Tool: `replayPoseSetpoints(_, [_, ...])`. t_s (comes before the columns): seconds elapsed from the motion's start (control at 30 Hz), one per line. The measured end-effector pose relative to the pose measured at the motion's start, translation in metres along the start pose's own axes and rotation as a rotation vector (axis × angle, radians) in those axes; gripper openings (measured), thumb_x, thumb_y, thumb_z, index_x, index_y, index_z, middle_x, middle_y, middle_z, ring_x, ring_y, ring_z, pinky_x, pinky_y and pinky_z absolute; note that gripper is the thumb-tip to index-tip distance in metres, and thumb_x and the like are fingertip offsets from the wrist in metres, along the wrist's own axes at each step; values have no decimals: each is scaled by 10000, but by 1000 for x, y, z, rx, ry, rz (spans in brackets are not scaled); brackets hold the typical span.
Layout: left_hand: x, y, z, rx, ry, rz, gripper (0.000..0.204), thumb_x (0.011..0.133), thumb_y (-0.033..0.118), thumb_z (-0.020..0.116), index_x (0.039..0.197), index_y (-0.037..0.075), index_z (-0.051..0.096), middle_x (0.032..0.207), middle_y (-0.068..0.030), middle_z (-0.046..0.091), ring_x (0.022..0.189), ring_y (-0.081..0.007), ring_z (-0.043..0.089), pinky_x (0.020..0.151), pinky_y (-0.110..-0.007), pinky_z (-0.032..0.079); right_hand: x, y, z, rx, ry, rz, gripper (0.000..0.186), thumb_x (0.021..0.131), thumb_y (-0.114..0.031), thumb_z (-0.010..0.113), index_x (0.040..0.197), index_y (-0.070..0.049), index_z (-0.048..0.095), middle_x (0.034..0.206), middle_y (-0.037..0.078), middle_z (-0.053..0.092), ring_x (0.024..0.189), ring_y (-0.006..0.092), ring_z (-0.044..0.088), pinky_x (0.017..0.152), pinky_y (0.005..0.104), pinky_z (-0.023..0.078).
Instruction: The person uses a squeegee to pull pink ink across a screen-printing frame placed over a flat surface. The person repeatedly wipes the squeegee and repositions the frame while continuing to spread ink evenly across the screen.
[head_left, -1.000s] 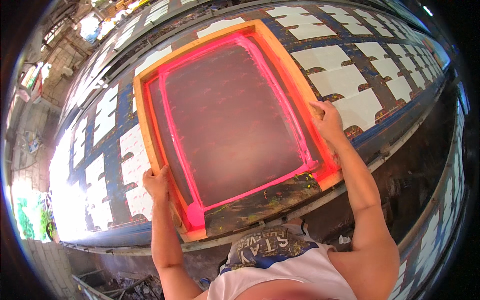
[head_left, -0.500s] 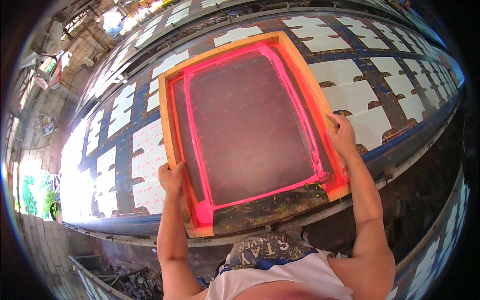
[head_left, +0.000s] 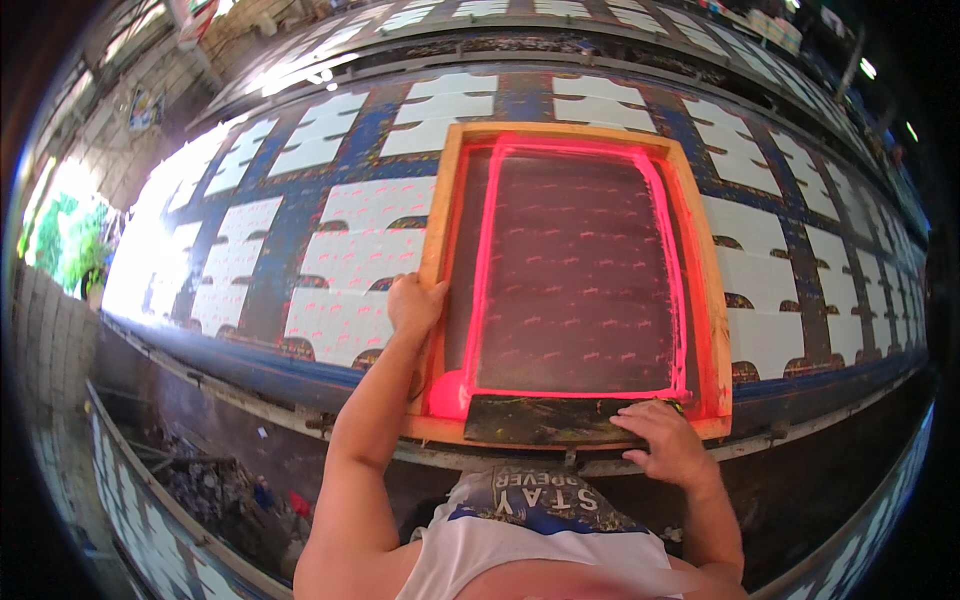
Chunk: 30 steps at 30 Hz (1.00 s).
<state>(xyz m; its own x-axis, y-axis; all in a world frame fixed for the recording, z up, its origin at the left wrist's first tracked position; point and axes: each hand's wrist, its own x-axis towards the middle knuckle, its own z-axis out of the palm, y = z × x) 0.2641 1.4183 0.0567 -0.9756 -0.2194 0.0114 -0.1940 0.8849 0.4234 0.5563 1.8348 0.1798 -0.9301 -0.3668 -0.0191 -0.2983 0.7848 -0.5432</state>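
At the left of the long dark-blue desk (head_left: 268,290), white panels with notched edges (head_left: 368,268) already carry rows of small pink marks; glare hides the farthest ones. The left hand (head_left: 415,303) is closed around the left rail of a rectangular pale-wood frame (head_left: 708,300), which lies flat at the near side of the desk. Its dark mesh (head_left: 575,290) shows pink rows, ringed by bright pink ink (head_left: 492,250) pooled at the lower-left corner; whatever lies beneath is hidden, so I cannot tell whether it is marked. Along the near rail rests a dark, stained flat board (head_left: 540,418). The right hand (head_left: 668,440), half-curled, touches its right end; its grip is unclear. Farther right, plain white notched panels (head_left: 760,320) look unmarked, so the work seems part done.
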Motion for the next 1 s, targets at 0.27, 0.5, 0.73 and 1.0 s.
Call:
replayPoseSetpoints(0.27, [-13, 7, -9, -217, 95, -3, 528, 940, 402, 824, 1272, -7, 787, 1262, -252, 734, 1214, -449, 714, 1039, -565, 594, 31, -36, 47, -335, 148, -80, 454, 835, 39, 724, 1271, -65, 795, 1202, 141, 789, 1154, 363, 740, 1020, 484, 588])
replayPoseSetpoints(0.5, [-14, 0, -3, -261, 199, 116, 471, 939, 347, 809, 1227, -21, 753, 1246, -271, 718, 1193, -467, 701, 1044, -560, 582, 71, -41, 70, -375, 62, -44, 457, 781, 55, 717, 1204, -84, 818, 1087, 133, 797, 1049, 385, 765, 899, 507, 610])
replayPoseSetpoints(0.73, [-11, 5, -9, -243, 119, 70, 527, 940, 352, 806, 1309, -18, 740, 1264, -267, 711, 1247, -459, 683, 1058, -563, 577, 122, -21, 11, -250, -386, 185, 413, 841, -13, 706, 1221, -110, 835, 1116, 189, 826, 1137, 430, 766, 957, 582, 610])
replayPoseSetpoints(1.0, [-11, 12, -11, -205, 109, 17, 608, 978, 380, 790, 1448, 5, 703, 1315, -239, 694, 1264, -446, 676, 1078, -566, 565, 254, 61, -30, -411, -77, 125, 452, 843, -27, 661, 1240, -153, 839, 1185, 202, 817, 1140, 458, 767, 995, 578, 615])
